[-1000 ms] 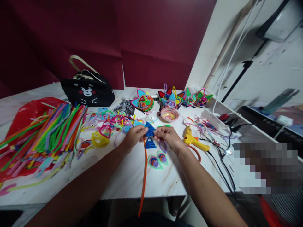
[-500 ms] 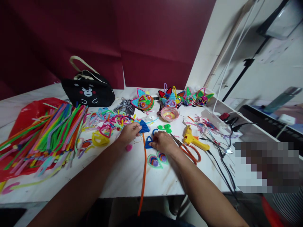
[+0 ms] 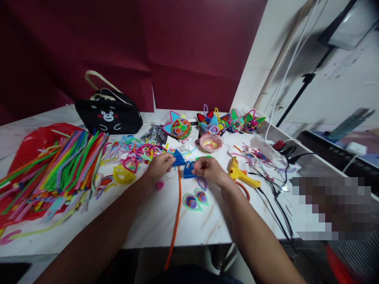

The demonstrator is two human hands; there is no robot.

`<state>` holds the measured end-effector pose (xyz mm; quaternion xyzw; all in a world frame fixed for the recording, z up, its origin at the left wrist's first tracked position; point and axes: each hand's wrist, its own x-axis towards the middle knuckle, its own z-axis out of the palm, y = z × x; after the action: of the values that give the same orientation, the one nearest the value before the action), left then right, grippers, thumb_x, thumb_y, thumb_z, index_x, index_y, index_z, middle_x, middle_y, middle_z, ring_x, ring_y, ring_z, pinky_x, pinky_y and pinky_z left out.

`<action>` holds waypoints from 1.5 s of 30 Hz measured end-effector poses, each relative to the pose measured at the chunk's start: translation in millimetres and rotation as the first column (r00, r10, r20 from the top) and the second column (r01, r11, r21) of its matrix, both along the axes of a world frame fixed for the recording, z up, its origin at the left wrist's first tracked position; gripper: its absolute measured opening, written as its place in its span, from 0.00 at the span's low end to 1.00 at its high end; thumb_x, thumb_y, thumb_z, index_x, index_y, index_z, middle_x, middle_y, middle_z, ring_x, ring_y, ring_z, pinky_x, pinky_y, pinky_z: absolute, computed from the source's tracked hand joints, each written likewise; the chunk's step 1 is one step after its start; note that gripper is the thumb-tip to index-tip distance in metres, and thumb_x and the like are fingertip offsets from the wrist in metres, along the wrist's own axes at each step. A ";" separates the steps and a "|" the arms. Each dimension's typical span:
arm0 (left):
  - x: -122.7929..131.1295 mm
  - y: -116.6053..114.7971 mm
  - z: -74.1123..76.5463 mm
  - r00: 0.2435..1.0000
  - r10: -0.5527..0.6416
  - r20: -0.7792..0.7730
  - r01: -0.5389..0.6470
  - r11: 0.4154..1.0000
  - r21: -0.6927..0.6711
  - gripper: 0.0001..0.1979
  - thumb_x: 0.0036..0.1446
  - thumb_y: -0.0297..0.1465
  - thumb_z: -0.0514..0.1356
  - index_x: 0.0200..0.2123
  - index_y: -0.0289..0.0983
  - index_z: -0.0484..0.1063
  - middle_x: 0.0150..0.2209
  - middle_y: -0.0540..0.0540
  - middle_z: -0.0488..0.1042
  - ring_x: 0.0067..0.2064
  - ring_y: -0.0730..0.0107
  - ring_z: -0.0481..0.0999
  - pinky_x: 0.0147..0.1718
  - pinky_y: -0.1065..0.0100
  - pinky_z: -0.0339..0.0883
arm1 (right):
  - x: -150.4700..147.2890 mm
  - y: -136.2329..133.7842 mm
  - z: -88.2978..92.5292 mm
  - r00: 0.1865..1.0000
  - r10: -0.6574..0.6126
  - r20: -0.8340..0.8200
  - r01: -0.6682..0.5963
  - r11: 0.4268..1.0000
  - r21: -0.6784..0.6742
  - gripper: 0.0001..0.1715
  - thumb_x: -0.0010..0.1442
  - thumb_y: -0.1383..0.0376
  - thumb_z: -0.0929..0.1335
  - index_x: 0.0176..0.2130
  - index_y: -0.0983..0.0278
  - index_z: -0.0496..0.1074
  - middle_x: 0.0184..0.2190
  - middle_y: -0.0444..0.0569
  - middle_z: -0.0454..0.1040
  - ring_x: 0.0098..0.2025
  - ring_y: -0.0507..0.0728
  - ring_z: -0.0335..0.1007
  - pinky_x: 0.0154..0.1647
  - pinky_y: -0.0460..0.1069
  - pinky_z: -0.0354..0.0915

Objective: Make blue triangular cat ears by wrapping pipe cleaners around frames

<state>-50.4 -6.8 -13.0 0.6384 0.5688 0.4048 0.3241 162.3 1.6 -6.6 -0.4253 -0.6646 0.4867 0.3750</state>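
Pinched in my left hand (image 3: 160,165) is a solid blue triangle (image 3: 179,158) of pipe cleaners. An orange pipe cleaner (image 3: 177,213) runs from below that triangle down over the table's front edge. My right hand (image 3: 209,169) is closed on a blue pipe-cleaner triangle (image 3: 188,171) with an open middle, just right of the solid one. Under its fingers lies a purple loop (image 3: 202,184). Nearer me are two teardrop eye pieces (image 3: 192,202), pale green outside and purple inside. A pink pompom (image 3: 160,185) rests below my left hand. Green pieces behind my right hand are mostly hidden.
At left, many pipe cleaners (image 3: 68,165) lie on a red plastic bag (image 3: 28,148). A black bag (image 3: 109,114) stands behind. Finished colourful animal heads (image 3: 181,127) and a bowl (image 3: 211,142) are at the back. Right: a yellow glue gun (image 3: 242,175), scissors' orange handle (image 3: 245,190), cables.
My right hand has moved up and slightly right with the open blue triangle, now covering the scissor blades and most of the green pieces. The purple loop has come into view. My left hand barely moved.
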 end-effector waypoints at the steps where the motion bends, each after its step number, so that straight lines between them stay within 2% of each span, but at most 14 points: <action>1: 0.7 -0.3 -0.3 1.000 -0.016 0.000 0.016 1.000 -0.017 0.11 0.53 0.38 0.54 0.25 0.37 0.63 0.13 0.56 0.62 0.15 0.78 0.56 0.16 0.74 0.49 | 6.8 3.4 4.6 0.994 -0.056 -0.094 0.052 0.998 -0.046 0.12 0.37 0.65 0.73 0.24 0.65 0.67 0.18 0.39 0.67 0.21 0.48 0.60 0.24 0.45 0.57; 3: 2.6 -1.6 -1.0 0.998 -0.066 0.002 0.066 0.995 -0.073 0.11 0.52 0.39 0.54 0.26 0.37 0.64 0.13 0.56 0.62 0.14 0.79 0.55 0.16 0.74 0.48 | 20.2 9.4 13.2 0.944 -0.212 -0.251 0.193 0.976 -0.098 0.17 0.36 0.63 0.74 0.27 0.65 0.67 0.18 0.39 0.67 0.21 0.47 0.59 0.24 0.45 0.56; 5: 4.8 -4.1 -1.9 0.989 -0.145 0.003 0.144 0.979 -0.145 0.11 0.51 0.39 0.54 0.26 0.36 0.64 0.13 0.56 0.61 0.14 0.79 0.55 0.16 0.74 0.48 | 29.9 13.2 19.0 0.893 -0.318 -0.320 0.288 0.948 -0.139 0.21 0.34 0.63 0.76 0.29 0.65 0.67 0.16 0.38 0.65 0.19 0.46 0.56 0.22 0.44 0.53; 9: 9.4 -10.6 -4.6 0.950 -0.278 -0.143 0.253 0.952 -0.173 0.11 0.50 0.38 0.57 0.24 0.35 0.69 0.14 0.53 0.64 0.17 0.76 0.61 0.19 0.73 0.51 | 33.6 14.3 20.7 0.866 -0.346 -0.362 0.291 0.936 -0.198 0.24 0.31 0.63 0.77 0.29 0.65 0.67 0.15 0.36 0.63 0.17 0.45 0.53 0.20 0.44 0.49; 12: 12.9 -11.6 -7.6 0.928 -0.143 -0.345 0.158 0.987 0.017 0.10 0.51 0.38 0.57 0.27 0.37 0.72 0.24 0.49 0.73 0.27 0.70 0.70 0.27 0.71 0.59 | 30.0 13.1 19.7 0.867 -0.333 -0.370 0.272 0.939 -0.208 0.24 0.31 0.63 0.77 0.28 0.65 0.66 0.15 0.36 0.63 0.18 0.46 0.54 0.21 0.44 0.49; 14: 16.0 -9.2 -9.4 0.907 -0.038 -0.418 0.109 0.983 0.146 0.10 0.53 0.37 0.55 0.29 0.38 0.73 0.30 0.47 0.75 0.32 0.67 0.72 0.32 0.70 0.61 | 28.2 12.9 19.7 0.868 -0.340 -0.362 0.280 0.937 -0.211 0.23 0.32 0.63 0.76 0.28 0.65 0.67 0.15 0.36 0.64 0.18 0.46 0.54 0.21 0.45 0.49; 16: 20.1 -4.6 -10.1 0.887 -0.010 -0.461 0.108 0.976 0.188 0.11 0.55 0.35 0.53 0.30 0.38 0.73 0.32 0.45 0.76 0.34 0.66 0.73 0.34 0.69 0.61 | 27.0 13.5 19.5 0.871 -0.346 -0.350 0.288 0.935 -0.209 0.21 0.32 0.63 0.76 0.27 0.65 0.67 0.15 0.37 0.64 0.18 0.46 0.54 0.21 0.45 0.49; 21: 38.3 10.7 -4.7 0.822 -0.024 -0.568 0.130 0.980 0.147 0.10 0.54 0.33 0.53 0.31 0.38 0.74 0.33 0.43 0.76 0.36 0.62 0.74 0.35 0.68 0.62 | 22.5 16.0 14.2 0.883 -0.330 -0.335 0.275 0.940 -0.201 0.22 0.32 0.63 0.75 0.28 0.65 0.66 0.15 0.35 0.62 0.18 0.46 0.53 0.21 0.45 0.48; 27: 66.0 29.2 -2.1 0.683 0.037 -0.729 0.023 0.997 0.072 0.13 0.53 0.38 0.55 0.35 0.37 0.74 0.38 0.37 0.75 0.38 0.54 0.75 0.31 0.66 0.61 | 17.3 17.5 7.5 0.894 -0.275 -0.353 0.232 0.960 -0.160 0.19 0.35 0.62 0.74 0.28 0.65 0.66 0.15 0.35 0.61 0.18 0.46 0.53 0.21 0.45 0.49; 33: 71.3 39.5 -4.0 0.682 0.029 -0.731 0.013 0.999 0.052 0.11 0.55 0.33 0.51 0.35 0.36 0.71 0.40 0.34 0.75 0.39 0.53 0.75 0.31 0.64 0.61 | 17.2 19.7 7.3 0.899 -0.293 -0.326 0.259 0.955 -0.143 0.20 0.35 0.61 0.73 0.29 0.65 0.67 0.16 0.36 0.62 0.19 0.47 0.54 0.22 0.45 0.52; 36: 62.4 36.6 -2.0 0.765 0.056 -0.642 0.026 0.993 0.117 0.09 0.56 0.32 0.50 0.33 0.37 0.68 0.34 0.39 0.75 0.36 0.58 0.75 0.32 0.65 0.61 | 16.4 22.1 6.5 0.870 -0.334 -0.361 0.297 0.942 -0.156 0.20 0.35 0.61 0.73 0.31 0.65 0.67 0.18 0.37 0.63 0.21 0.47 0.56 0.23 0.45 0.54; 40: 48.2 25.8 -4.1 0.970 0.010 -0.244 0.031 0.986 0.165 0.05 0.53 0.33 0.52 0.29 0.38 0.64 0.26 0.47 0.74 0.29 0.66 0.73 0.30 0.69 0.63 | 13.2 21.5 7.1 0.868 -0.315 -0.384 0.267 0.948 -0.173 0.15 0.36 0.62 0.72 0.26 0.64 0.67 0.17 0.37 0.62 0.20 0.46 0.53 0.22 0.44 0.51; 43: 41.2 17.5 -9.2 0.998 -0.021 0.054 0.016 0.996 0.088 0.08 0.49 0.35 0.56 0.32 0.38 0.63 0.24 0.50 0.73 0.25 0.70 0.71 0.25 0.72 0.61 | 10.2 17.8 8.9 0.885 -0.268 -0.381 0.204 0.958 -0.199 0.14 0.35 0.62 0.72 0.23 0.64 0.65 0.16 0.37 0.62 0.19 0.46 0.53 0.20 0.44 0.49; 45: 38.9 13.0 -11.0 0.985 -0.027 0.171 0.022 0.999 0.034 0.09 0.48 0.36 0.58 0.32 0.38 0.64 0.25 0.50 0.74 0.23 0.73 0.69 0.22 0.73 0.58 | 8.7 15.4 9.4 0.888 -0.252 -0.384 0.179 0.960 -0.215 0.15 0.35 0.62 0.73 0.23 0.65 0.65 0.16 0.37 0.62 0.19 0.46 0.54 0.20 0.44 0.49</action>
<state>-11.4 6.3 -23.9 0.6133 0.5243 0.4632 0.3666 171.1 16.9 2.8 -0.4168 -0.4752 0.5760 0.5184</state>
